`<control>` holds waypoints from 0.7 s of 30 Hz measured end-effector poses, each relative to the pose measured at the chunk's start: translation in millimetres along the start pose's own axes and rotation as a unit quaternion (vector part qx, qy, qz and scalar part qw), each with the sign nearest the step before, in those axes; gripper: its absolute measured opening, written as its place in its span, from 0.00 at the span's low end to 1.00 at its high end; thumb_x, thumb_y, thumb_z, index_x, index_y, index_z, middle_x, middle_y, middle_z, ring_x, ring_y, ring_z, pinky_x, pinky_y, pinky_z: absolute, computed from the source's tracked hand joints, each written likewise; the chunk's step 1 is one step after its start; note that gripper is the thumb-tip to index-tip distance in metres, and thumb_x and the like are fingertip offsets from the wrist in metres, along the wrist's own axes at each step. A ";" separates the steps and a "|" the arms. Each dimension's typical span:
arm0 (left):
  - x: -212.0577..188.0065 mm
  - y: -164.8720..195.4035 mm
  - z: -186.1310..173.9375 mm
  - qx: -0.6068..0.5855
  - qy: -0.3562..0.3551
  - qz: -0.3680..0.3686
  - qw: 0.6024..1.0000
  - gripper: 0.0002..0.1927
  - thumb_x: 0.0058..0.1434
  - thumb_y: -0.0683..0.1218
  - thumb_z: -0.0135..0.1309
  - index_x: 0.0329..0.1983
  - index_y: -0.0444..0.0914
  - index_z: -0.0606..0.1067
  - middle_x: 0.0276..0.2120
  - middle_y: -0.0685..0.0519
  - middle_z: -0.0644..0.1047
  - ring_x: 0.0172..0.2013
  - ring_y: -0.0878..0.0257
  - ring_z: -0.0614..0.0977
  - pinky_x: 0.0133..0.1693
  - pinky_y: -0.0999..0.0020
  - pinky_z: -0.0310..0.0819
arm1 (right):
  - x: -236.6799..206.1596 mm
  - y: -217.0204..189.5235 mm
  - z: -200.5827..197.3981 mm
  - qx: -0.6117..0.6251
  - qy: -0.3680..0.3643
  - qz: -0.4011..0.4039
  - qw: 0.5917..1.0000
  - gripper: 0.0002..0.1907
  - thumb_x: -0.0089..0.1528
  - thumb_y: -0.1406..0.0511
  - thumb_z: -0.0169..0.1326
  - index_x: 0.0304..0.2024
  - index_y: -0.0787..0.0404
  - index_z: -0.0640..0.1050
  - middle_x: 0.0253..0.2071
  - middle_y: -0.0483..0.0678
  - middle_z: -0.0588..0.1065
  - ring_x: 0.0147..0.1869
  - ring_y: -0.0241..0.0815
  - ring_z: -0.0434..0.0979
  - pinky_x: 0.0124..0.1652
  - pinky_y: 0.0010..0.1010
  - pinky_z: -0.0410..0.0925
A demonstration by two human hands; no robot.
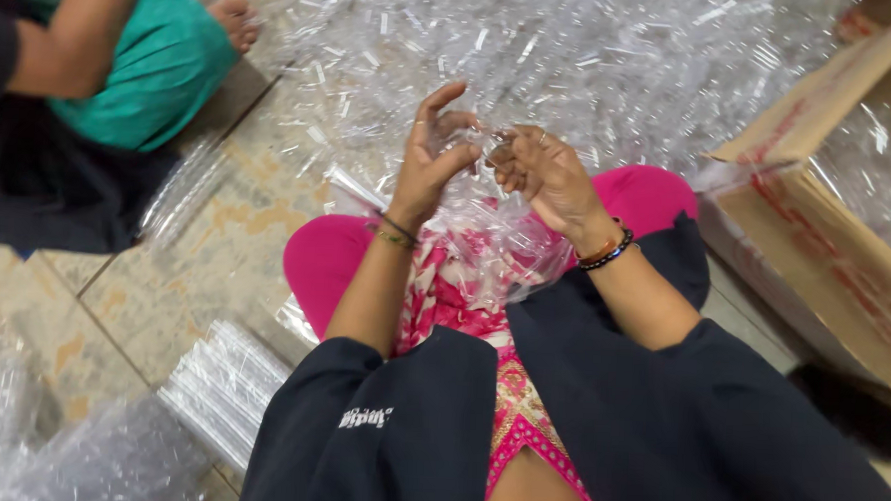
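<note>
Her left hand (pixel 432 150) stands half open with fingers spread and her right hand (pixel 541 173) pinches a small clear plastic piece (pixel 497 143) between them, which I reckon could slip into the heap of clear pieces (pixel 574 56) just beyond and get lost.

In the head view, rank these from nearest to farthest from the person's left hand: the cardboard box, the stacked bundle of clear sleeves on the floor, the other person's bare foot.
From the left hand:
1. Other person's bare foot, upper left.
2. Stacked bundle of clear sleeves, lower left on the floor.
3. Cardboard box, far right.
</note>
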State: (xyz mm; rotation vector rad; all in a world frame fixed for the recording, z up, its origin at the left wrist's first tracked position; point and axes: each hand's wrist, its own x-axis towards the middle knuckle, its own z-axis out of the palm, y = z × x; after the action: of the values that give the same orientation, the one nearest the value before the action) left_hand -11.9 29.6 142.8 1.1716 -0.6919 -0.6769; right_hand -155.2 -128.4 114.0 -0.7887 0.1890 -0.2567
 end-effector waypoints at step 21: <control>-98.3 -6.2 24.3 0.450 -0.169 -0.015 0.876 0.29 0.67 0.53 0.54 0.68 0.40 0.67 0.48 0.38 0.79 0.45 0.42 0.81 0.43 0.53 0.77 | 119.3 -60.1 -138.5 -0.791 0.044 -0.117 0.599 0.14 0.63 0.68 0.60 0.52 0.59 0.81 0.46 0.59 0.78 0.49 0.59 0.79 0.48 0.47 0.73</control>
State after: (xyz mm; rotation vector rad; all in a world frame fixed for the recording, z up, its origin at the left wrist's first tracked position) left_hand -92.0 90.5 129.9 1.9396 -1.3751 -0.5942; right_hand -87.3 -297.9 53.1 -2.6339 0.4099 -0.3465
